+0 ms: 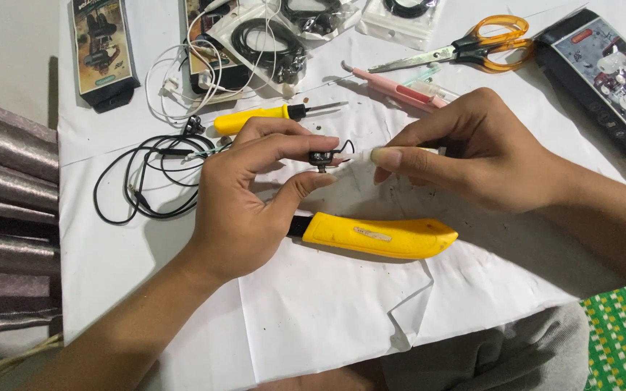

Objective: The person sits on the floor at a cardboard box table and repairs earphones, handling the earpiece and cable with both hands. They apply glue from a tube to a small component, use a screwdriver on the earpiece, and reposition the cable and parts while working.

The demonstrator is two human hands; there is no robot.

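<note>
Left hand (244, 199) pinches a small black earphone component with thin wire leads (322, 157) between thumb and forefinger, above the white paper-covered table (327, 304). Right hand (472, 156) is clenched on a slim white tool (362, 156), its tip touching the part (light, likely fragile; best taken by its body, not the leads). Below lies a yellow plastic-handled tool (378, 236); orange-handled scissors (483, 45) lie behind.

1 head camera looks steeply down, close in, at the white worktop (327, 304) from the near edge.
</note>
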